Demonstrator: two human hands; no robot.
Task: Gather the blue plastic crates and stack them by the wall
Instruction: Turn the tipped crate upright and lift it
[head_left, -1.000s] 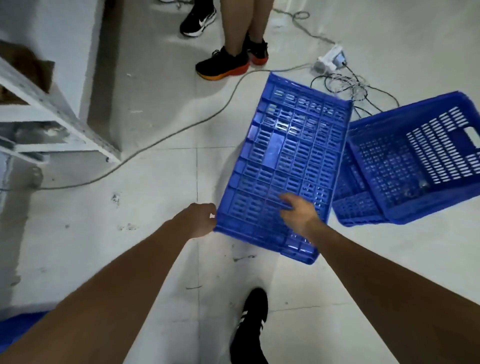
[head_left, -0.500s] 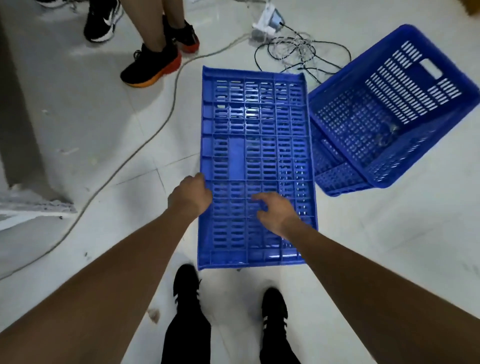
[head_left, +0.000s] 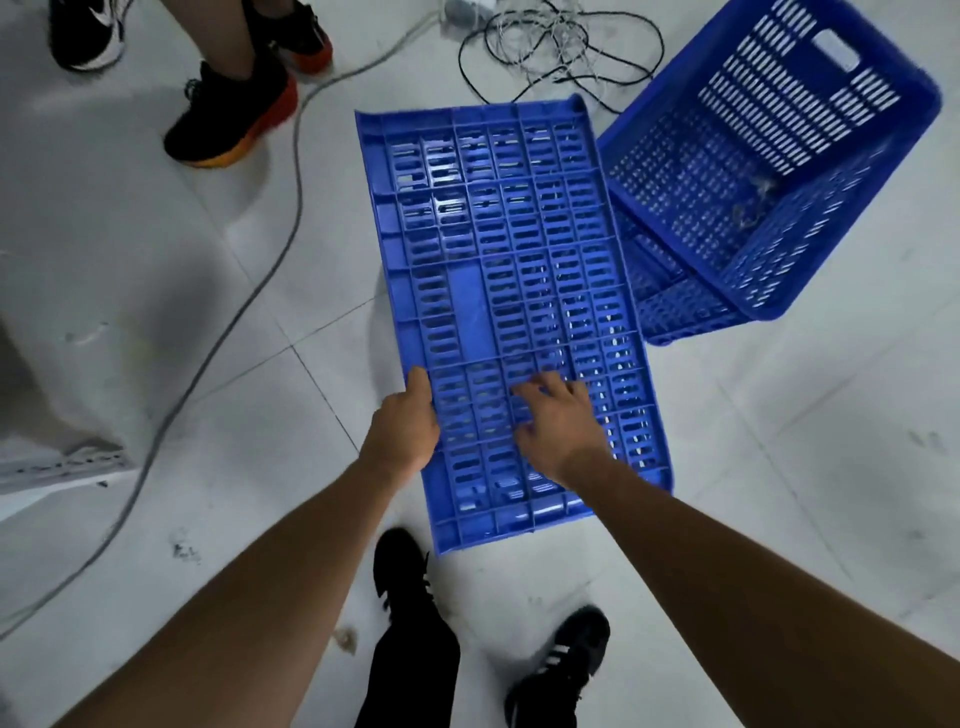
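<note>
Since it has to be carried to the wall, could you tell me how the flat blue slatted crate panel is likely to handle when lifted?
The crate panel probably stays stiff: ribbed and not sagging. Likely light, being mostly open slots. Left hand grips its edge, right hand hooks the slots, so slipping seems unlikely.

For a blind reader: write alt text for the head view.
Two bare hands, left hand and right hand, grip a flat blue slatted crate panel above a pale tiled floor. An open blue crate sits tilted at right; cables lie behind.
</note>
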